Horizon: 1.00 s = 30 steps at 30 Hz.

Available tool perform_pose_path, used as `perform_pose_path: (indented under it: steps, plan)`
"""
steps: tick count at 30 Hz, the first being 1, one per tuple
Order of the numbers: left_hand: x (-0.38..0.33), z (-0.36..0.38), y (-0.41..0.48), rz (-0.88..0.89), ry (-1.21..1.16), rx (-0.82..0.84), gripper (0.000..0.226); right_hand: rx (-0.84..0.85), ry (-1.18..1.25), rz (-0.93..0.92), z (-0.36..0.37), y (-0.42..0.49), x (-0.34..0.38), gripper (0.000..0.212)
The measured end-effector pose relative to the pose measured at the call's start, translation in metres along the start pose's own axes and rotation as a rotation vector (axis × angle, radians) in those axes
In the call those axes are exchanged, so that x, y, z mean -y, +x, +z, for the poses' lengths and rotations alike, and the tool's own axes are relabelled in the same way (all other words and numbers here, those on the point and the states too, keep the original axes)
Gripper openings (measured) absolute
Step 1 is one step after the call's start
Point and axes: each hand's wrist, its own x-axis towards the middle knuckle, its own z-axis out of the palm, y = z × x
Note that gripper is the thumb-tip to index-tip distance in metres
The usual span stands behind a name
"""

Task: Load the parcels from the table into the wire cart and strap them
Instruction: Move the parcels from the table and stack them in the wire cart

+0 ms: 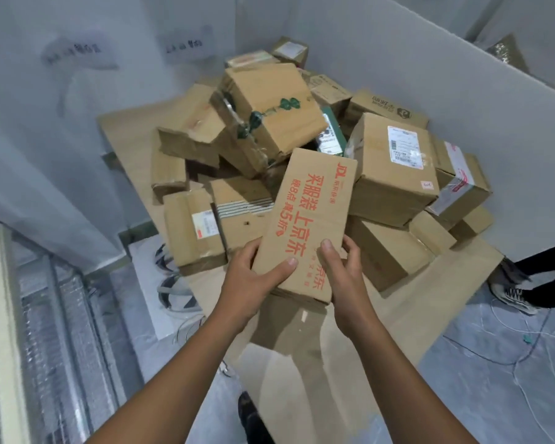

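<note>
Now red-printed parcel point(311, 219) between both hands, left point(253, 277), right point(343, 267)

The single head camera looks forward and steeply down, from near, on the surface point(407, 302) and the floor point(494, 395).

On the long carton point(308, 216) I read red print: "JDL" at its far end, then "买服装 上京东" running down the face, with a smaller line beside it, "晚8点 真5折". The white shipping label point(404, 147) on the box to its right carries a barcode, but its text is too blurred for me to read.
</note>
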Motion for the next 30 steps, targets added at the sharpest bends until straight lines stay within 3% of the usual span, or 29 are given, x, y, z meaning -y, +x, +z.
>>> perform_pose_path:
  steps: [3,8,16,21,25,30]
  plan:
    - [0.017,-0.022,-0.041,0.001,-0.025,-0.040,0.067,0.106,0.062,0.024,0.014,-0.035,-0.015,0.081]
    - [0.041,-0.073,-0.107,0.009,-0.062,-0.147,0.067,0.199,0.012,0.073,0.063,-0.084,-0.037,0.082]
    - [0.062,-0.198,-0.208,0.120,-0.160,-0.438,0.069,0.514,-0.136,0.023,0.206,-0.150,-0.069,0.057]
    - [0.085,-0.278,-0.273,0.145,-0.227,-0.749,0.066,0.763,-0.361,0.038,0.314,-0.191,-0.096,0.071]
    - [0.111,-0.332,-0.307,0.107,-0.301,-0.996,0.074,1.004,-0.550,-0.004,0.402,-0.217,-0.118,0.067]
    - [0.147,-0.402,-0.307,0.015,-0.437,-1.291,0.075,1.246,-0.844,-0.040,0.532,-0.226,-0.166,0.088]
